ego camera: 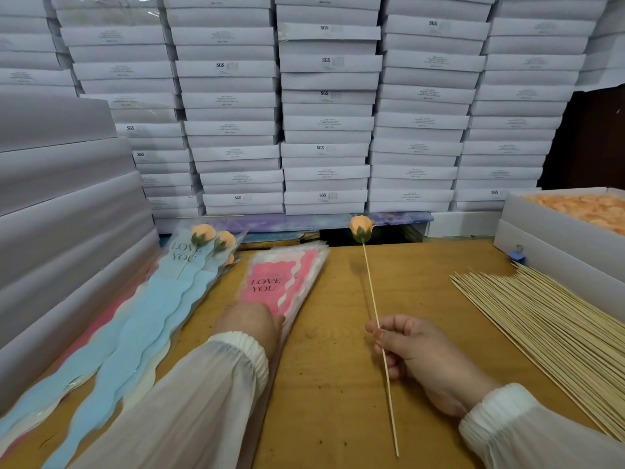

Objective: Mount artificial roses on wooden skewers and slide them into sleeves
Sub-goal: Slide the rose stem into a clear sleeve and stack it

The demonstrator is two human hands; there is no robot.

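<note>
My right hand pinches a wooden skewer partway along its length. An orange artificial rose sits on the skewer's far tip, raised above the wooden table. My left hand rests on the near end of a stack of pink "LOVE YOU" sleeves; its fingers are hidden under the sleeve edge. To the left lie blue sleeves holding finished orange roses on skewers.
A large pile of loose skewers lies at the right. Behind it stands an open white box of orange rose heads. Stacked white boxes wall in the back and the left side.
</note>
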